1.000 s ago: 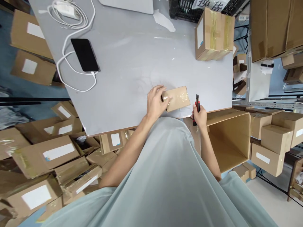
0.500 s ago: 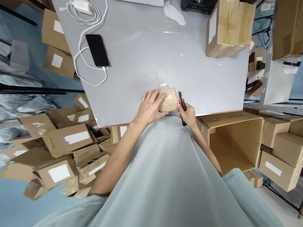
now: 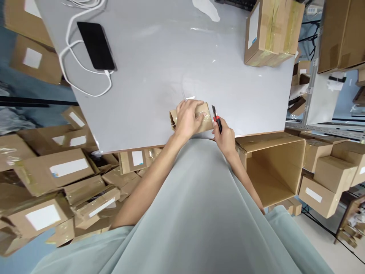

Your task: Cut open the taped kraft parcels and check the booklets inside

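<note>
Near the front edge of the grey table [image 3: 148,99] lies a small taped cardboard box [image 3: 207,121]. My left hand [image 3: 188,117] is closed over its top, fingers on the far side and thumb on the taped face. At its left end the box shows an opening with loose-looking edges; what is inside cannot be made out. Just right of the box, my right hand [image 3: 225,137] is wrapped around a red and black utility knife [image 3: 217,121]. Its dark tip points away from me, a little apart from the box.
A black phone [image 3: 96,46] on a white cable lies at the table's left. One taped carton [image 3: 272,34] stands at the back right. Below the table's right edge is a large open carton [image 3: 273,171]. Several used cartons [image 3: 57,171] are heaped at the left.
My left hand has shifted over the box and now grips it from above; the box's open left end has come into view. The knife stays in my right hand. The camera view has shifted.
</note>
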### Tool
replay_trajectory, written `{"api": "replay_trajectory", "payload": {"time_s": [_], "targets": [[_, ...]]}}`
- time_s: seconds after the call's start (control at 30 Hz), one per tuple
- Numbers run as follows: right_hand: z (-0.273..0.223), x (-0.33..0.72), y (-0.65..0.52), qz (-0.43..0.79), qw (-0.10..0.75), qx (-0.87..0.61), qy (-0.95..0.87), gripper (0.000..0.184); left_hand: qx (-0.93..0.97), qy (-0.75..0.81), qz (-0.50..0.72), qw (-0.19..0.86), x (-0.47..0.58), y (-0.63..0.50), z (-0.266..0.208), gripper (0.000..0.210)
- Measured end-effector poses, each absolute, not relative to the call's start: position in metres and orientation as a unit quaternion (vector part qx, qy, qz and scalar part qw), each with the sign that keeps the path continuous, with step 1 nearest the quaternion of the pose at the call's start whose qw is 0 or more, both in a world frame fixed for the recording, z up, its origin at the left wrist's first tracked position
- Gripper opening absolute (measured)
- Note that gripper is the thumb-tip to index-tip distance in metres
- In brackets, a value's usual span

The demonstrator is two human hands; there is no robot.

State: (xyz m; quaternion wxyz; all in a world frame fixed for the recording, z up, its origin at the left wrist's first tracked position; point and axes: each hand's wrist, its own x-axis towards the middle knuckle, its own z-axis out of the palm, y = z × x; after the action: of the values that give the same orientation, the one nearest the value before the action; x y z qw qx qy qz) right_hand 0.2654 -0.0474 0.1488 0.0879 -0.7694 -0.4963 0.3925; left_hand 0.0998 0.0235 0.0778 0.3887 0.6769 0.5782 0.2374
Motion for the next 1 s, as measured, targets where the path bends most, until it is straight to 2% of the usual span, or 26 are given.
{"api": "replay_trajectory", "payload": {"time_s": [0.2, 0.47, 0.73, 1.0], "targets": [[0.167, 0.25, -0.05, 0.355, -0.013, -0.781, -0.513, 0.048, 0.665, 0.568, 0.263, 0.408, 0.1, 0.023, 0.077, 0.033], [0.167, 0.24, -0.05, 0.317, -0.054, -0.78, -0.537, 0.046, 0.663, 0.553, 0.283, 0.418, 0.1, 0.024, 0.075, 0.033], [0.184, 0.21, -0.034, 0.251, -0.176, -0.797, -0.52, 0.045, 0.658, 0.553, 0.29, 0.42, 0.104, 0.02, 0.074, 0.033], [0.199, 0.197, -0.033, 0.239, -0.239, -0.797, -0.5, 0.038, 0.66, 0.558, 0.289, 0.413, 0.108, 0.014, 0.074, 0.035]]}}
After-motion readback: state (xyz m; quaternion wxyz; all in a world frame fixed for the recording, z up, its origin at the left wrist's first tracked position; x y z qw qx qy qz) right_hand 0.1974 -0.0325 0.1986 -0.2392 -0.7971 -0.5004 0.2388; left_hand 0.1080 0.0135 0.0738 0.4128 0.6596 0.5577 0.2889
